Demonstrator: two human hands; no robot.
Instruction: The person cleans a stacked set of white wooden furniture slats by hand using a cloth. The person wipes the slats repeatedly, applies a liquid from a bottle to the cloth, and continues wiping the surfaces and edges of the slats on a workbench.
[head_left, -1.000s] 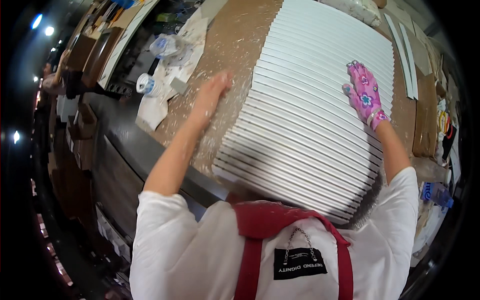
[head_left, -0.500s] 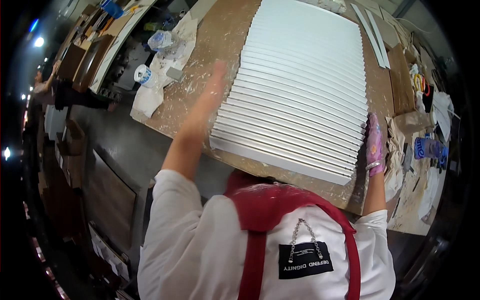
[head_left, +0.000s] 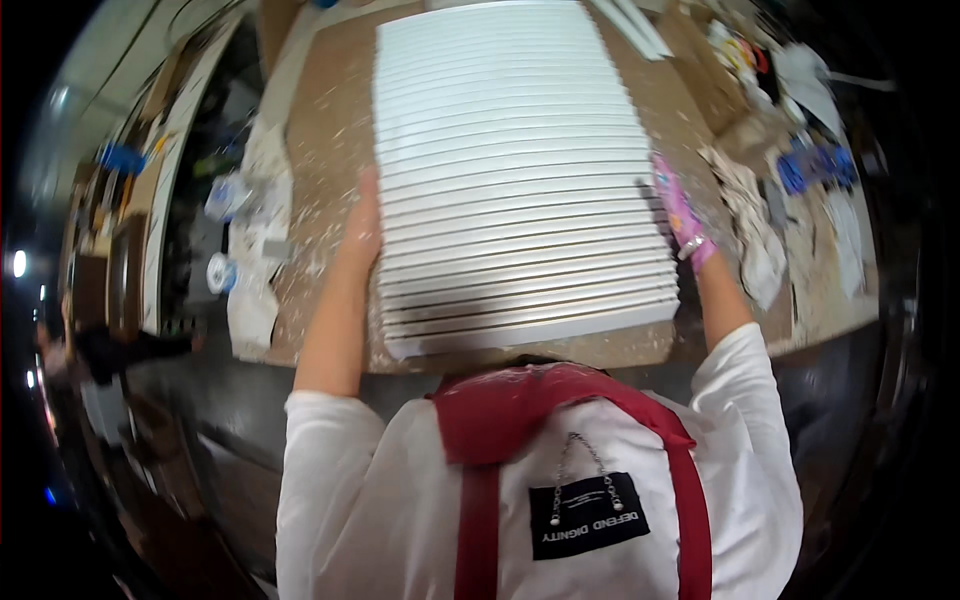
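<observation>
A wide set of white slats (head_left: 510, 170), lined up in rows like a louvered panel, lies on a brown worktable (head_left: 325, 120) before me. My left hand (head_left: 366, 215) is bare and blurred, stretched out flat along the set's left edge; whether it presses on the slat ends I cannot tell. On the opposite side, my right hand (head_left: 682, 208) wears a pink patterned glove. Its fingers extend along the right edge, close to the slat ends, and are partly smeared. Neither hand is wrapped round anything.
At left, a white tub (head_left: 221, 273), a clear plastic container (head_left: 228, 197) and a grey block (head_left: 275, 249) stand on a stained cloth. Crumpled cloth (head_left: 748, 225), a blue-labelled bottle (head_left: 815, 168) and white strips (head_left: 632, 28) lie right. A person (head_left: 110, 350) is far left.
My left hand has come in against the left edge of the slats. The view has swung, so the slats sit farther left and squarer. My right hand stays by the right edge.
</observation>
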